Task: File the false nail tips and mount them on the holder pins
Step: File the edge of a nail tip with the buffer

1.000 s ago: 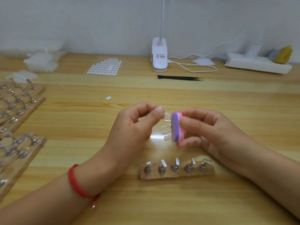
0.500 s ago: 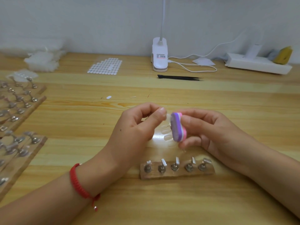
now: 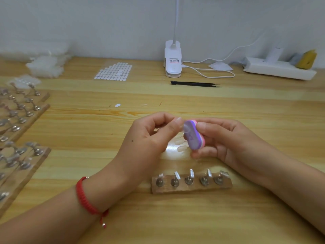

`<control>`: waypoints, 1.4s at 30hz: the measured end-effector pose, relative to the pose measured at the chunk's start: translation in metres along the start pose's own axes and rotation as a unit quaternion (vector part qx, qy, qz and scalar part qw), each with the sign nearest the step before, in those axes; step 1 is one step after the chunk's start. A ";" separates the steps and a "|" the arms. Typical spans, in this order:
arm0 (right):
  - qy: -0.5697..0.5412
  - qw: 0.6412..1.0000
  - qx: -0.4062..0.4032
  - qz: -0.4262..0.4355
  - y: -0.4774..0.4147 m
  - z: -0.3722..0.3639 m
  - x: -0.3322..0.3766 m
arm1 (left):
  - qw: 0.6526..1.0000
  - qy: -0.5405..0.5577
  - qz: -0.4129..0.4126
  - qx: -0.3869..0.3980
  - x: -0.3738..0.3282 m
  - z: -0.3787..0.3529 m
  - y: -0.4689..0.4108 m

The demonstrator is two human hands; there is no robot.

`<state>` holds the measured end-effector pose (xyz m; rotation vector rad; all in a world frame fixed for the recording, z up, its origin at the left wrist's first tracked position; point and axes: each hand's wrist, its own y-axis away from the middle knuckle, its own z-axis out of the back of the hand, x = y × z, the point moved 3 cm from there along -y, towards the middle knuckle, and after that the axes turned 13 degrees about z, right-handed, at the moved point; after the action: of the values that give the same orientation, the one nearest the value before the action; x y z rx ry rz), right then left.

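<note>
Head view, single frame. We note the left hand [image 3: 149,138] raised over the pale wooden table [image 3: 246,106], thumb and forefinger curled into a pinch. What it pinches is blurred; we read it as a clear false nail tip [image 3: 186,128], pressed against the face of the purple-and-pink oval buffer block [image 3: 193,136]. The right hand [image 3: 226,138] grips that block, thumb on its upper end and fingers curled round the lower end.

On the table just beneath the hands lie two loose clear nail tips [image 3: 181,147], beside a bright glare spot. Nearer to us sits a short wooden holder strip [image 3: 191,189] carrying five metal pins [image 3: 189,179] in a row, each topped with a small pale tab.

A red braided bracelet [image 3: 86,199] is on the left wrist. At far left we record several longer wooden pin holders [image 3: 22,120]. Further back: a sheet of small white oval stickers [image 3: 114,71], a white clip-on lamp base [image 3: 173,59] with its cable, black tweezers [image 3: 193,84], and at far right a white power strip [image 3: 279,69]
</note>
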<state>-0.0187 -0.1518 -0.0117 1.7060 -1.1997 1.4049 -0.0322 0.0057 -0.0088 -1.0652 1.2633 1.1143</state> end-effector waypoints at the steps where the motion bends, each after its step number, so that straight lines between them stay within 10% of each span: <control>1: -0.003 1.000 -0.013 0.006 0.000 0.001 0.000 | 1.000 -0.009 -0.004 0.006 -0.001 -0.001 0.001; 17: -0.002 0.999 -0.027 0.024 0.002 -0.002 0.001 | 0.997 0.009 0.024 -0.075 0.000 0.005 -0.002; 42: -0.004 0.999 -0.041 0.014 0.000 0.002 -0.001 | 1.000 -0.015 0.018 0.010 -0.002 -0.001 0.001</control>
<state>-0.0176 -0.1530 -0.0132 1.6459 -1.2721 1.3476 -0.0334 0.0053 -0.0069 -1.0110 1.2721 1.1394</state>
